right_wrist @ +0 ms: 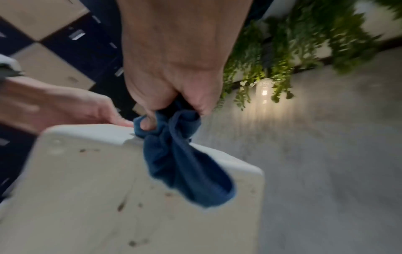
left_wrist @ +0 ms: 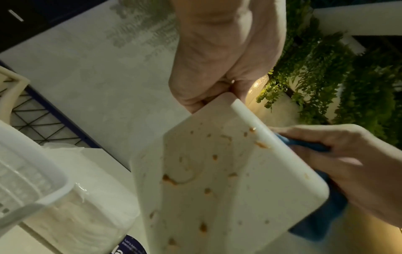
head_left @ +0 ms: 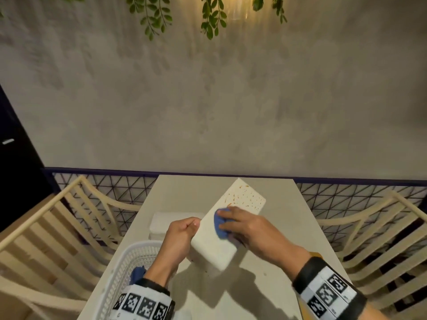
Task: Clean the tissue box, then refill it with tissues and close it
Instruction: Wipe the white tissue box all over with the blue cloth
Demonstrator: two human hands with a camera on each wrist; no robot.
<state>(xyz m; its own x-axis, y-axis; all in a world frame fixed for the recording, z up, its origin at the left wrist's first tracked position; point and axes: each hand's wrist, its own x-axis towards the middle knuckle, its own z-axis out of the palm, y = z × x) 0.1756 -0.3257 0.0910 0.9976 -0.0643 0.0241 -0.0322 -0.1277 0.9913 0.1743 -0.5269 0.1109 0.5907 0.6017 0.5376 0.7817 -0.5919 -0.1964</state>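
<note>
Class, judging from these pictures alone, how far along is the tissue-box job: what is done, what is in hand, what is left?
Done: the near half of the box face looks clean. In hand: the left hand grips the box while the right hand wipes with the blue cloth. Left: orange stains on the far half and another face, then refilling from the tissues and closing.

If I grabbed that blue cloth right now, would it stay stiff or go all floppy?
Probably floppy: the blue cloth bunches and droops in folds below the right hand. Likely light too, since a few curled fingers hold it. It seems soft enough to squash flat against the tissue box it wipes.
</note>
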